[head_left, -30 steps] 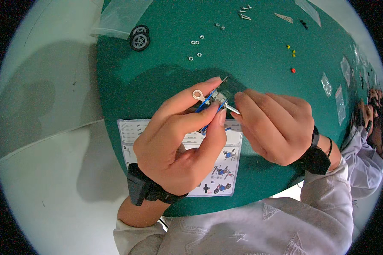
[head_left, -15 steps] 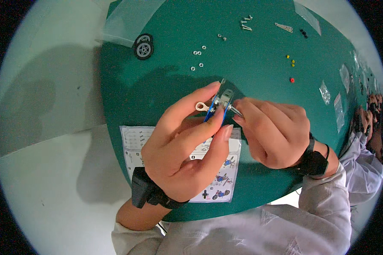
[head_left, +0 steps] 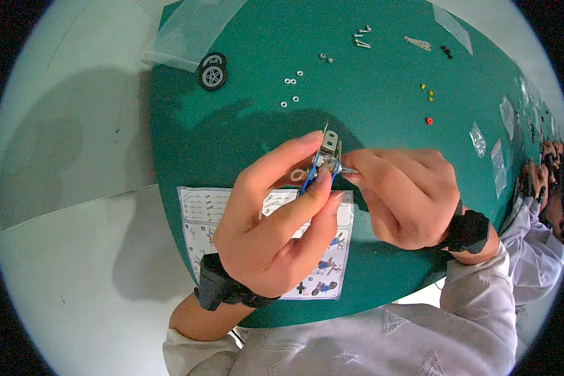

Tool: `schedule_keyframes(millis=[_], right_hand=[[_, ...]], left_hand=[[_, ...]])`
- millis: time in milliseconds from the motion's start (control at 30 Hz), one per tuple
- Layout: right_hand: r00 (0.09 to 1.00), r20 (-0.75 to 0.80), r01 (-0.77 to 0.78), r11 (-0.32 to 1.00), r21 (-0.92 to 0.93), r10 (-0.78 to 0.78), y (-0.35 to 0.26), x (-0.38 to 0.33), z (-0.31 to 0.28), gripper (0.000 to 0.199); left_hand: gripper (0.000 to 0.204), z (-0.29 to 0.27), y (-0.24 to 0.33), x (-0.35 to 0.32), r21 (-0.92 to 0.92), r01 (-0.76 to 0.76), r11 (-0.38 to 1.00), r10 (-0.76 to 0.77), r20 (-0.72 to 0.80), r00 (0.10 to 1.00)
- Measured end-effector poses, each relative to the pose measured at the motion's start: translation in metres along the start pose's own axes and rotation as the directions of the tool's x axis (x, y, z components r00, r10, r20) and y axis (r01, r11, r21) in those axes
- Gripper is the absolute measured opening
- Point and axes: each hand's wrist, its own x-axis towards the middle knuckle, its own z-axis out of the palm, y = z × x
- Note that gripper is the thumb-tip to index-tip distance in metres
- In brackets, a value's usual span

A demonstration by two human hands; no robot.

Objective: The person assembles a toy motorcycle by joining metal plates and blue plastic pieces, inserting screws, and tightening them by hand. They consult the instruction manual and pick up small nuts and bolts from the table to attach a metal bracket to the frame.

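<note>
My left hand (head_left: 272, 235) pinches a small model assembly (head_left: 330, 140) of silver metal brackets and blue side plates between thumb and fingers, held above the table. A small pale spanner (head_left: 297, 176) with a ring end sticks out on the assembly's left side, beneath my index finger. My right hand (head_left: 410, 197) is closed on a thin silver metal shaft (head_left: 350, 171), whose tip meets the right side of the assembly. The shaft's other end is hidden inside my fingers. Under my left hand lies a printed instruction sheet (head_left: 269, 203) with pictures of a motorcycle model.
On the green table (head_left: 244, 135) lie two small wheels (head_left: 214, 76), several nuts (head_left: 292, 81), several screws (head_left: 361, 44), a perforated metal strip (head_left: 417, 43), black pieces (head_left: 447, 52), yellow pieces (head_left: 430, 96), a red ring (head_left: 429, 121) and plastic bags (head_left: 498, 164). Another person's sleeve (head_left: 532, 244) shows at right.
The assembly has tipped, so its perforated top bracket shows more fully. Less of the shaft shows, with my right fingers closer to the assembly. The spanner's ring end has swung lower.
</note>
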Motion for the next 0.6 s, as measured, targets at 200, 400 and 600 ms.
schedule_keyframes(millis=[200,400,600], right_hand=[[0.962,0.146,-0.268,0.905,0.331,0.232,-0.008,0.000,-0.009,0.017],[0.832,0.333,-0.543,0.531,0.650,0.443,-0.017,0.009,-0.015,0.017],[0.720,0.506,-0.653,0.216,0.726,0.475,-0.014,0.013,-0.019,0.023]], left_hand=[[0.046,-0.002,0.003,0.001,0.092,-0.061,0.994,0.061,0.004,0.998],[0.046,-0.003,0.002,-0.001,0.133,-0.096,0.986,0.094,0.020,0.995],[0.044,-0.006,0.006,0.002,0.237,-0.162,0.958,0.153,0.056,0.987]])
